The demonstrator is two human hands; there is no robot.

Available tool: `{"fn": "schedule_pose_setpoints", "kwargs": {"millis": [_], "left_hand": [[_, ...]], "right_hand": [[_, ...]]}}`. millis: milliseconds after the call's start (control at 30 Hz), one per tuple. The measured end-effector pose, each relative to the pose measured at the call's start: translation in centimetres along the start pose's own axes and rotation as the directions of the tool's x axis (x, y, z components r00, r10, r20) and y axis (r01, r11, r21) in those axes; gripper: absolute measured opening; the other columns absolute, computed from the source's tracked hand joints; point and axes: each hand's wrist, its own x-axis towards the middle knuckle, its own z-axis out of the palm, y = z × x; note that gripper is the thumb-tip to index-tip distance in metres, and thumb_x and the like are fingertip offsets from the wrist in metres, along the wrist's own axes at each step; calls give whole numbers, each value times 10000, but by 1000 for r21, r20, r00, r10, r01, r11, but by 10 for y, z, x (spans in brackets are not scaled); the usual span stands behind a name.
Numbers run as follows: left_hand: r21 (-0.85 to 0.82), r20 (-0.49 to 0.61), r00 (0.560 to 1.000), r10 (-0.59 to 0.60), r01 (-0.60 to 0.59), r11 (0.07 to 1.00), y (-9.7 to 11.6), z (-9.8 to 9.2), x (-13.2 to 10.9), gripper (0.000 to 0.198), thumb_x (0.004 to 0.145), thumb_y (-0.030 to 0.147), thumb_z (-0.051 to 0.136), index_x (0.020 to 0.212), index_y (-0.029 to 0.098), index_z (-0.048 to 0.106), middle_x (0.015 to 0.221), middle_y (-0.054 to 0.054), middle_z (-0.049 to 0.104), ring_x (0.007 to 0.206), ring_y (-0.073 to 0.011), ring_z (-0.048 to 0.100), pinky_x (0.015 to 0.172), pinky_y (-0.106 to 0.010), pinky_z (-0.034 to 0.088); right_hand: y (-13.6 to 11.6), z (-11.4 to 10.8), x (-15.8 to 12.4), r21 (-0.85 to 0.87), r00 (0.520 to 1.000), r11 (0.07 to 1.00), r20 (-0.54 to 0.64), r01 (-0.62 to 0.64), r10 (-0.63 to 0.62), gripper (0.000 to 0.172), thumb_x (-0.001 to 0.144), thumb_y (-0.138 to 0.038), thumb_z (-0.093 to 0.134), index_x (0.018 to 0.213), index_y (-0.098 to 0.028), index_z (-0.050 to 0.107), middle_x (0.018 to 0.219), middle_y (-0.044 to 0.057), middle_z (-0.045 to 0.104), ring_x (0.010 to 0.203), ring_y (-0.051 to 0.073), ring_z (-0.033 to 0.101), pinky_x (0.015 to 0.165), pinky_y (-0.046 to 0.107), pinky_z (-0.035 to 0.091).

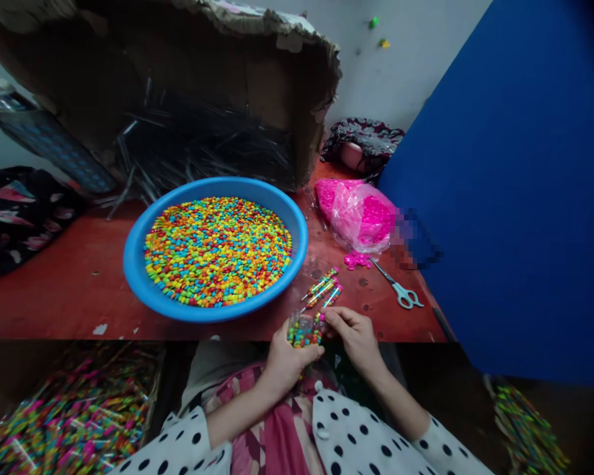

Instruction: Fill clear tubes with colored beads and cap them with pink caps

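Note:
At the table's front edge, my left hand [288,363] is wrapped round a bunch of clear tubes [303,331] partly filled with colourful candies. The fingertips of my right hand [354,336] pinch a small pink cap [321,317] at the top of one tube in that bunch. Several candy-filled tubes with pink ends [323,289] lie on the red table [69,290] just beyond my hands. To their left stands a blue basin [212,313] full of small multicoloured candies [218,254]. Loose pink caps [358,260] lie to the right, beside a bag of pink caps [359,214].
Scissors [400,290] with pale handles lie at the right. Behind the basin, a torn cardboard box [309,132] holds many empty clear tubes [202,145]. A blue panel [515,198] bounds the right side. Filled tubes [79,422] are heaped below the table at left.

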Motion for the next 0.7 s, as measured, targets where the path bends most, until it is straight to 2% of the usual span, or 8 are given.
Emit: {"fn": "schedule_pose_setpoints", "kwargs": {"millis": [267, 333, 433, 500, 600, 700], "left_hand": [[18, -18, 1000, 14, -14, 1000, 0, 0, -1, 455, 518, 184, 758, 928, 145, 566, 736, 3, 624, 608, -120, 533, 595, -235, 452], [12, -16, 1000, 16, -15, 1000, -1, -1, -2, 450, 524, 186, 759, 927, 148, 561, 738, 2, 624, 611, -121, 537, 595, -233, 451], [-16, -10, 1000, 5, -5, 1000, 0, -2, -3, 439, 536, 186, 756, 923, 151, 551, 711, 8, 616, 596, -121, 536, 577, -231, 447], [-33, -4, 1000, -5, 5, 999, 0, -2, -5, 428, 540, 180, 752, 916, 156, 548, 684, 19, 609, 572, -116, 529, 561, -227, 443], [-22, -13, 1000, -9, 9, 1000, -1, -3, -6, 418, 532, 167, 751, 900, 158, 554, 663, 29, 609, 554, -112, 525, 549, -222, 441], [-8, -18, 1000, -21, 21, 1000, -4, -4, -7, 411, 531, 163, 749, 892, 156, 552, 640, 33, 603, 536, -110, 522, 532, -220, 439]], "right_hand": [[2, 2, -6, -54, 999, 998, 27, 42, -41, 252, 792, -399, 604, 794, -158, 680, 591, -12, 601, 489, 104, 564, 479, 206, 456], [4, 0, -8, -58, 995, 995, 59, 86, -83, 234, 813, -382, 582, 844, -170, 675, 609, -9, 615, 515, 114, 590, 502, 215, 471], [8, -4, -9, -80, 978, 984, 146, 159, -147, 210, 761, -337, 651, 912, -192, 667, 672, 1, 650, 570, 134, 615, 545, 235, 495], [11, -6, -9, -98, 970, 976, 165, 196, -179, 202, 723, -309, 691, 892, -201, 672, 682, 3, 658, 569, 140, 612, 543, 244, 498], [14, -8, -8, -171, 954, 946, 167, 277, -249, 121, 749, -282, 665, 843, -209, 688, 639, 5, 652, 547, 144, 601, 539, 255, 491], [13, -7, -9, -254, 915, 882, 191, 396, -355, 86, 765, -240, 645, 828, -220, 700, 698, 25, 680, 607, 160, 626, 586, 264, 495]]}}
